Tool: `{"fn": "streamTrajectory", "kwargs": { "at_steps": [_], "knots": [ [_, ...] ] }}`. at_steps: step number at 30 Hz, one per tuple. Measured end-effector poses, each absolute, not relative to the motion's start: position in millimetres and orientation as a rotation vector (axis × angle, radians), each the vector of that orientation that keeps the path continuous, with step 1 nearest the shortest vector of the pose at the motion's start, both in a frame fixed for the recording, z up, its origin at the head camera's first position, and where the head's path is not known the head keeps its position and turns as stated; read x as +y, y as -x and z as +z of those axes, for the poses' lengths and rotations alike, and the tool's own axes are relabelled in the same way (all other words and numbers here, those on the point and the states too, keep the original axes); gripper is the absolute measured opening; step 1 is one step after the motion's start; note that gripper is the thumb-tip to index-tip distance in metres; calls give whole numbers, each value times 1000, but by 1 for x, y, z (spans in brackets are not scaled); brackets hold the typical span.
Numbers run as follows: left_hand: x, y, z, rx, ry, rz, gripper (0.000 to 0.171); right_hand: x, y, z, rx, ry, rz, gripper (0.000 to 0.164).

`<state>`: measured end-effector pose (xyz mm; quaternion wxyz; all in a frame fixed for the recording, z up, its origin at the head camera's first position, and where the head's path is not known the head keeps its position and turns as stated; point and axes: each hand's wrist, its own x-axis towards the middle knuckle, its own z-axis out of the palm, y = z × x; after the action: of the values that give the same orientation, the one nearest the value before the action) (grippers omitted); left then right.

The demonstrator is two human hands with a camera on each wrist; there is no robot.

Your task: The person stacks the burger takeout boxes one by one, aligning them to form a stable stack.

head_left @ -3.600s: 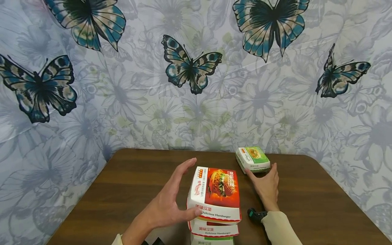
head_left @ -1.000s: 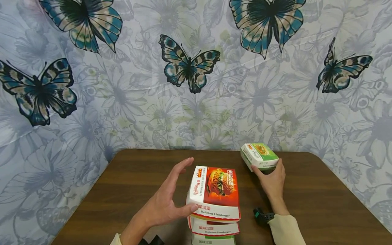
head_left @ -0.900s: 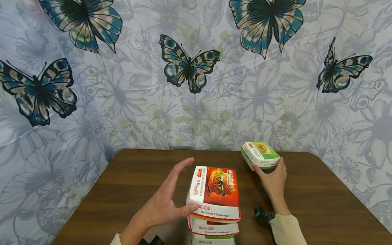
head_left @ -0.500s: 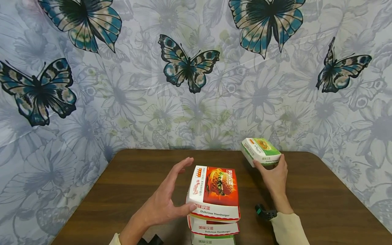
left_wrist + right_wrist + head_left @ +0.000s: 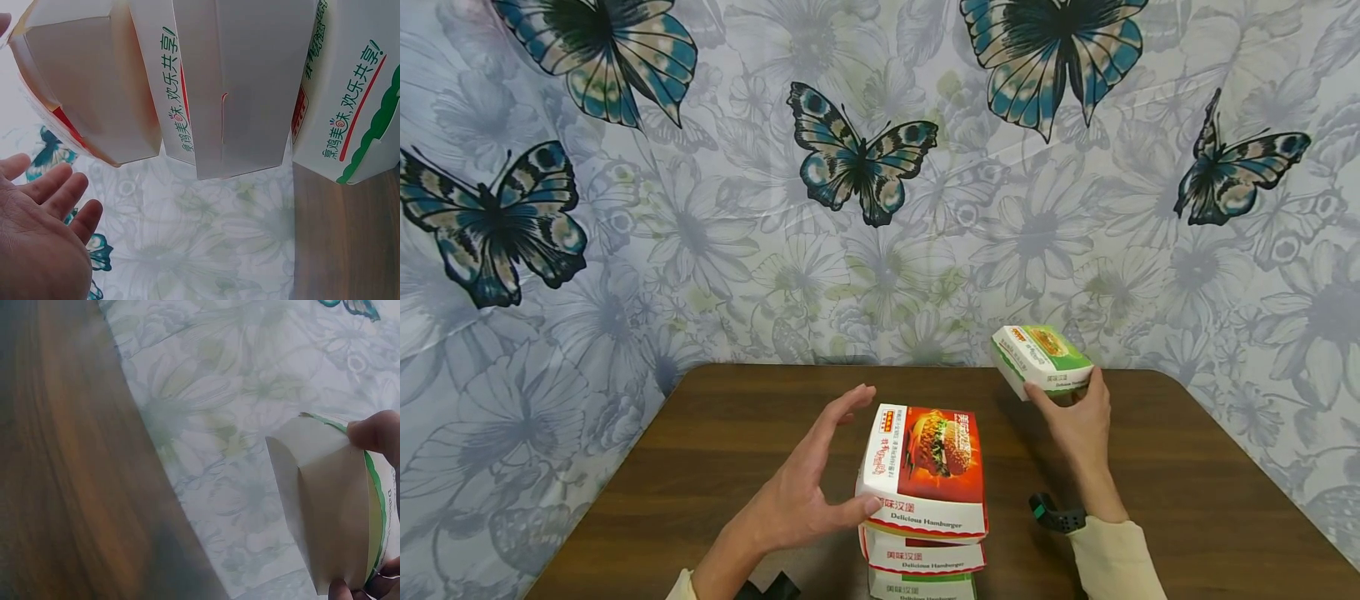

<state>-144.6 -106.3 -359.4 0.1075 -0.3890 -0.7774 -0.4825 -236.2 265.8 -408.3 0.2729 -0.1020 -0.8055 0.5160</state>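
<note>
Three stacked hamburger boxes stand near the front of the table in the head view. The top one [image 5: 925, 471] is red and white with a burger picture; below it are another red-edged box [image 5: 925, 557] and a green-edged box [image 5: 925, 583]. My left hand [image 5: 801, 492] is beside the stack's left side, fingers extended, thumb at the top box's front corner; contact is unclear. My right hand [image 5: 1078, 425] grips a green and white hamburger box [image 5: 1043, 360] by its near end, raised above the table's back right. In the right wrist view, fingers and thumb [image 5: 375, 434] hold that box's sides.
The brown wooden table [image 5: 737, 425] ends at a wall cloth [image 5: 865, 292] printed with flowers and butterflies. A black band [image 5: 1058, 514] is at the right wrist. A dark object [image 5: 771, 587] shows at the bottom edge, near the left wrist.
My right hand has lifted the green hamburger box off the table, moving up and slightly right. The left hand and the stack have stayed almost in place.
</note>
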Motion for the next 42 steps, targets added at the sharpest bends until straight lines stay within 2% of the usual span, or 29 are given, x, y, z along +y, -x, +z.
{"fn": "streamTrajectory", "kwargs": {
  "at_steps": [6, 14, 23, 34, 42],
  "knots": [
    [-106, 145, -360, -2283, 1158, -1411, 101, 264, 233, -398, -2158, 228, 1404, 93],
    [-106, 145, -360, -2293, 1153, -1412, 101, 261, 225, -382, -2147, 194, 1413, 95],
    [-106, 145, -360, -2303, 1143, -1396, 100, 254, 217, -364, -2127, 125, 1384, 86],
    [-106, 144, -360, -2308, 1149, -1391, 99, 248, 200, -340, -2165, 35, 1347, 90],
    [-106, 144, -360, -2320, 1144, -1401, 98, 245, 190, -328, -2190, -101, 1323, 81]
  ]
}}
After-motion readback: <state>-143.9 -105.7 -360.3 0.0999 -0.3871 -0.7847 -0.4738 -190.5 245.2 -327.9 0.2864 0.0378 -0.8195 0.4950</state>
